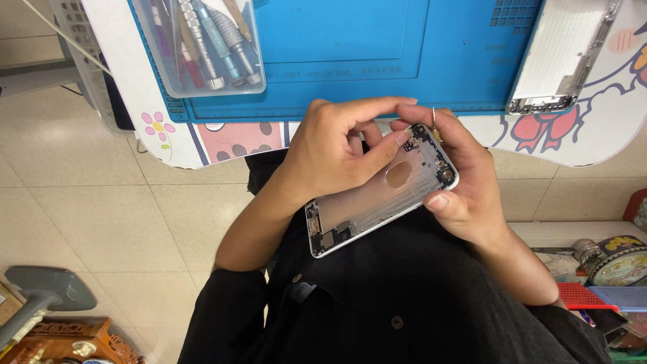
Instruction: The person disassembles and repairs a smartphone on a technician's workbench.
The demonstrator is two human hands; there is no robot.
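A silver phone back housing point(377, 199), inside face up, is held over my lap. My left hand point(337, 145) rests on its upper half, with the fingertips pinched at the top corner. My right hand point(465, 182) cups the housing's right end, thumb on the edge. A thin metal tool point(433, 120) pokes up between my fingers at that corner; which hand holds it I cannot tell. Small dark parts sit at both ends of the housing.
A blue work mat point(350, 61) lies on a small patterned table point(593, 141). On it stand a clear box of screwdrivers point(202, 47) at the left and a second silver housing point(566, 61) at the right. Tins and baskets point(606, 269) stand on the floor to the right.
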